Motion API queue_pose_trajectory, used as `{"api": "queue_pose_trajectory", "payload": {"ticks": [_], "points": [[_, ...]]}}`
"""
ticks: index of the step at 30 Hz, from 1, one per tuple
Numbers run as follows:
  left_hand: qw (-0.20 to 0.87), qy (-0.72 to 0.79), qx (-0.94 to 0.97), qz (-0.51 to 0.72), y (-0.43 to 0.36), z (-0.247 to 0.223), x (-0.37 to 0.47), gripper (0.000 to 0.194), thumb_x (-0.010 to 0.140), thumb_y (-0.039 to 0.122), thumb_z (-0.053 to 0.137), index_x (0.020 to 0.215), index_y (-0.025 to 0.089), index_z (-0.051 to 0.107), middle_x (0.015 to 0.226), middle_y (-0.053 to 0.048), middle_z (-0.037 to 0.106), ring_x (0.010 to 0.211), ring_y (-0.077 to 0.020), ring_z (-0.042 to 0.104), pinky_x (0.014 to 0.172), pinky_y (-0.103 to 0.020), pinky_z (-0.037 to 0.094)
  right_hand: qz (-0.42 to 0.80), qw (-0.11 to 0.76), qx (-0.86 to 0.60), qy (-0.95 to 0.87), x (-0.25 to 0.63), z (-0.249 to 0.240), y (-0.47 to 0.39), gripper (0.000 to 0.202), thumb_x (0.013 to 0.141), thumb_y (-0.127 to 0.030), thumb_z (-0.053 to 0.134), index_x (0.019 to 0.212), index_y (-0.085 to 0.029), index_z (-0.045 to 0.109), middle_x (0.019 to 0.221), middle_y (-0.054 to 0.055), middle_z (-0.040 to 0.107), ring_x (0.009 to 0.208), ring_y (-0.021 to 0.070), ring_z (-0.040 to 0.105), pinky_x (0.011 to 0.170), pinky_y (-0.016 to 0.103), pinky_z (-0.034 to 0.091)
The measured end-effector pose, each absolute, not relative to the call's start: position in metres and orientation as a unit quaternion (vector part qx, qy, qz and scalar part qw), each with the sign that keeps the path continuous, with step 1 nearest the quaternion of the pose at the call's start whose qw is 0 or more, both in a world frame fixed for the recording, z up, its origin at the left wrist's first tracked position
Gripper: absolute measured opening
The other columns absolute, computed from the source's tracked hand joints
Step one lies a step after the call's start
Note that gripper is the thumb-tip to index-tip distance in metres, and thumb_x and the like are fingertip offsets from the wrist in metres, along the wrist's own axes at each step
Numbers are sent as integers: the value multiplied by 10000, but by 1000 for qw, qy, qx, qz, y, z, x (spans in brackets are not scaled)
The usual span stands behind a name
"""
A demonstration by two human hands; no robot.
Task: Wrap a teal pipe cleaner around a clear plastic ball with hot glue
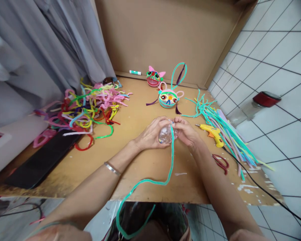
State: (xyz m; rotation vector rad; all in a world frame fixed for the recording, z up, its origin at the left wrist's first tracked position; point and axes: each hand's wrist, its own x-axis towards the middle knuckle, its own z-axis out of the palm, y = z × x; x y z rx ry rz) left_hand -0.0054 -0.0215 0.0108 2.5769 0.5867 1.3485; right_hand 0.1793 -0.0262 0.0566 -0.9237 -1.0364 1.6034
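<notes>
Both hands, left [150, 135] and right [187, 132], close around a clear ball [165, 135] over the table [145, 164]. It looks light and slippery. The green stem [169, 167] bends softly; pinch it near the ball.

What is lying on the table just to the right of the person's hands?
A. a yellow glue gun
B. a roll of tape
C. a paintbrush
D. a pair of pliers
A: a yellow glue gun lies beside the right hand, its black cord trailing off the table.

Left hand [152, 134] cupped, right hand [186, 131] pinching, fingertips meeting
</notes>
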Motion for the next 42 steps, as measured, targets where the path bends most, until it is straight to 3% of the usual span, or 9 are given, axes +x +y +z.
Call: {"api": "queue_pose_trajectory", "payload": {"ticks": [7, 28, 36, 42], "points": [[87, 194, 859, 466, -19, 6, -6, 908, 700, 399, 821, 1446, 241, 328, 1353, -163, 516, 1284, -338, 559, 1030, -534, 530, 677, 506, -361, -392, 178, 49, -33, 399, 507, -290, 911, 691, -231, 561, 729, -61, 620, 683, 114, 542, 704, 267, 450], [62, 233, 863, 443, -23, 9, -6, 835, 704, 429, 799, 1408, 212, 404, 1364, -180, 555, 1280, -350, 567, 1058, -541, 476, 659, 517, -391, -382, 171, 53, -26, 310, 442, -128, 743, 637, -224, 522, 681, -81, 631, 656, 103, 540, 670, 250, 422], [129, 220, 835, 488, -20, 4, -4, 867, 684, 443, 822, 1405, 238, 387, 1328, -140, 539, 1272, -328, 552, 1071, -543, 497, 660, 534, -361, -387, 173, 47, -33, 416, 542, -409, 904, 737, -236, 579, 757, -49, 624, 703, 124, 544, 676, 262, 429], [321, 350, 676, 564, -18, -1, 3, 921, 640, 617, 818, 1337, 214, 370, 1331, -141, 532, 1212, -288, 593, 1050, -478, 503, 556, 596, -363, -450, 171, 33, -33, 509, 725, -657, 749, 1060, -291, 632, 1076, 1, 676, 998, 193, 628, 874, 321, 494]]}}
